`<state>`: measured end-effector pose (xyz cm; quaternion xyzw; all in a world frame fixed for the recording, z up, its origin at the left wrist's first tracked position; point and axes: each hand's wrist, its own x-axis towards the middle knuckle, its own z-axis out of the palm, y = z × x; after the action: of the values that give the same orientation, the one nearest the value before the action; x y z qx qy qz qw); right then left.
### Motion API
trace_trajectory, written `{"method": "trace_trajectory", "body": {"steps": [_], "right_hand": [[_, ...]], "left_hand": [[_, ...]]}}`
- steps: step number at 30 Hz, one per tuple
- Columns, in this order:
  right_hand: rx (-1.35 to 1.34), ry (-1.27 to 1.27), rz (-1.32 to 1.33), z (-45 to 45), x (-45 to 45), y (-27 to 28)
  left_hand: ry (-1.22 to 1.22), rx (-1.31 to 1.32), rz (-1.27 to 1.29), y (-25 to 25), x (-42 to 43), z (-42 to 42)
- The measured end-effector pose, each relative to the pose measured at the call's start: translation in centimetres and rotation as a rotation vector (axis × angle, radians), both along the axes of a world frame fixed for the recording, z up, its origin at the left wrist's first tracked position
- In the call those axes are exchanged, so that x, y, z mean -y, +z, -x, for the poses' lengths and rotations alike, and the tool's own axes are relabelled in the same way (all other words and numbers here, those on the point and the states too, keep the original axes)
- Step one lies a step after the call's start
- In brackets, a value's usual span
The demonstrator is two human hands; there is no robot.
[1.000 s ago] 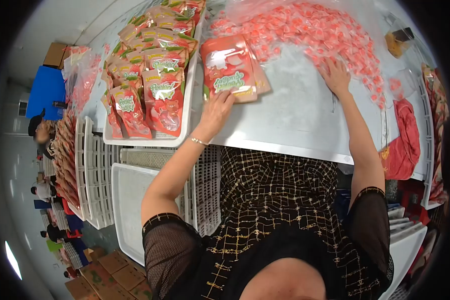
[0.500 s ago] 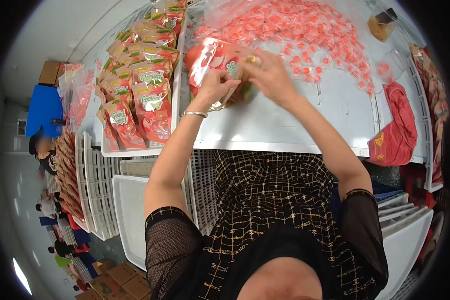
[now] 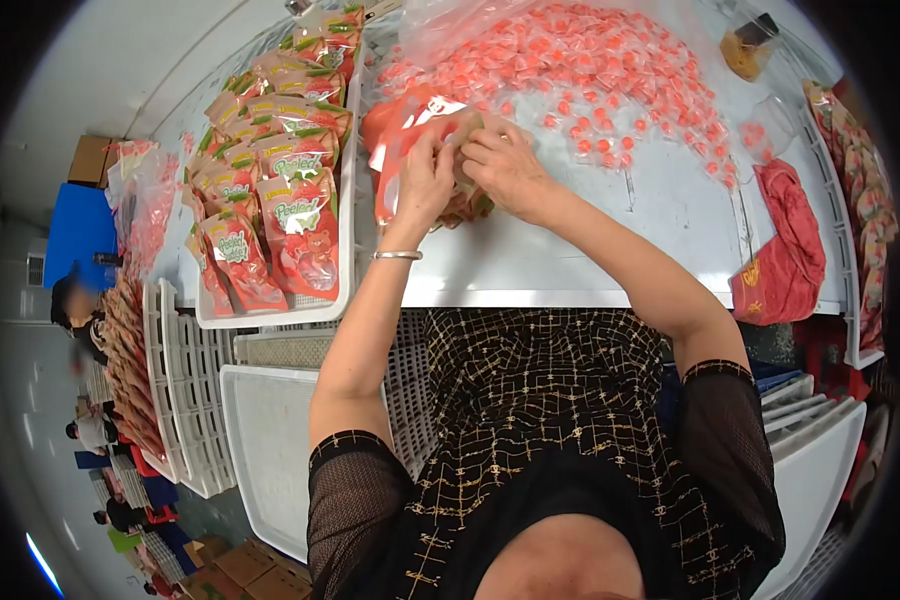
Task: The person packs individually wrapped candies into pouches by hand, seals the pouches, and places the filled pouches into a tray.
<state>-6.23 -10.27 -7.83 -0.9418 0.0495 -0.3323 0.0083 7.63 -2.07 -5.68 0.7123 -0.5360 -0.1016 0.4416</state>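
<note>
Both my hands are at the top of a red-and-brown printed candy pouch (image 3: 395,160) above the table. My left hand (image 3: 426,185) pinches one side of the pouch near its mouth. With curled fingers, my right hand (image 3: 505,172) grips the opposite side; its fingertips are partly hidden. More of the pouches appear to lie beneath my hands. Just beyond them spreads a big heap of individually wrapped red candies (image 3: 590,60) on the white table (image 3: 570,250).
Filled candy pouches stand in rows in a white tray (image 3: 320,310) at my left. A red cloth (image 3: 790,250) and a jar (image 3: 748,50) sit to the right, near another tray of pouches (image 3: 860,200). Stacked white crates (image 3: 195,400) and people are farther left.
The pouch has turned from its front facing up to a more tilted position. My right hand has moved left onto its top edge, and my hands are closer together.
</note>
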Motion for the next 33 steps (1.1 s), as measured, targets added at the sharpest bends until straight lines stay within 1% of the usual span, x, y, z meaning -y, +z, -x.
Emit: {"method": "trace_trajectory", "body": {"steps": [2, 3, 4, 5, 6, 7, 8, 9, 10, 11, 13, 14, 15, 16, 17, 19, 20, 22, 24, 26, 28, 29, 30, 31, 32, 33], "right_hand": [[-0.298, -0.058, -0.135, 0.2, -0.9, 0.8], [-0.298, -0.079, -0.141, 0.4, -1.6, 0.7], [-0.177, -0.035, -0.207, 0.6, -2.6, 0.5], [-0.058, 0.010, -0.267, 0.9, -2.9, 0.2], [-0.060, -0.007, -0.268, 1.1, -2.6, -0.1], [-0.095, -0.002, -0.438, 1.2, -2.0, -0.2], [-0.127, 0.008, -0.609, 1.3, -1.6, -0.2], [-0.125, 0.000, -0.609, 1.8, -1.1, -0.3], [-0.050, 0.137, -1.039, 2.9, -0.5, 0.1], [0.036, 0.279, -1.464, 4.2, 0.2, 0.2], [0.234, -0.117, -1.186, 6.4, 2.8, -0.7], [0.238, -0.124, -1.183, 7.3, 4.2, -1.6], [0.191, -0.416, -0.804, 8.0, 5.6, -2.9], [0.137, -0.684, -0.410, 8.6, 6.2, -4.2], [0.140, -0.693, -0.408, 8.9, 6.1, -5.5], [-0.087, -0.654, -0.107, 9.3, 5.8, -7.2], [-0.087, -0.659, -0.108, 9.5, 5.4, -7.6], [-0.082, -0.619, -0.268, 9.9, 4.3, -8.2], [-0.043, -0.611, -0.317, 10.9, 3.2, -8.1], [-0.012, -0.596, -0.372, 12.1, 4.0, -7.6], [0.244, -0.510, -0.663, 13.9, 8.1, -7.2], [0.243, -0.515, -0.666, 14.6, 9.5, -7.8], [0.189, -0.521, -0.586, 15.2, 10.7, -8.6], [0.134, -0.524, -0.505, 15.5, 10.8, -8.2], [0.133, -0.522, -0.505, 15.9, 10.5, -8.0], [0.185, -0.482, -0.746, 16.4, 10.2, -7.8]], "left_hand": [[-0.013, 0.124, 0.120, 0.2, 0.0, -0.2], [0.062, 0.239, 0.084, 0.5, 0.0, -1.0], [0.088, 0.177, 0.082, 1.1, -0.2, -1.2], [0.040, 0.054, 0.095, 1.2, -0.1, -1.4], [-0.003, -0.069, 0.103, 1.1, -0.2, -1.4], [-0.025, -0.066, 0.064, 2.2, -0.6, -0.8], [-0.033, -0.068, 0.065, 1.8, -0.6, -0.3], [-0.037, 0.008, 0.058, 1.2, -0.6, 0.2], [-0.044, 0.084, 0.053, 1.0, -0.6, 0.7], [-0.032, 0.044, 0.117, 1.1, -0.8, 1.1], [-0.015, 0.028, 0.145, 0.4, -1.2, 0.4], [0.014, 0.018, 0.173, 0.2, -1.4, 0.3], [0.005, -0.066, 0.179, 1.3, -1.8, 1.5], [-0.004, -0.067, 0.180, 1.8, -2.0, 2.4], [-0.014, -0.065, 0.147, 2.1, -2.0, 3.3], [-0.066, -0.068, 0.122, 2.0, -1.8, 4.1], [-0.071, -0.068, 0.122, 2.0, -1.8, 4.1], [-0.047, -0.268, 0.164, 2.2, -2.3, 4.1], [-0.049, -0.296, 0.203, 2.3, -3.0, 3.7], [-0.019, -0.402, 0.231, 2.5, -3.9, 3.5], [-0.026, -0.435, 0.225, 2.9, -4.5, 4.0], [-0.037, -0.427, 0.233, 3.2, -4.5, 4.3], [-0.049, -0.418, 0.244, 3.2, -4.4, 4.5], [-0.051, -0.420, 0.243, 3.0, -4.4, 4.6], [-0.053, -0.422, 0.256, 2.6, -4.4, 4.7], [-0.054, -0.424, 0.272, 2.4, -4.3, 4.6]]}}
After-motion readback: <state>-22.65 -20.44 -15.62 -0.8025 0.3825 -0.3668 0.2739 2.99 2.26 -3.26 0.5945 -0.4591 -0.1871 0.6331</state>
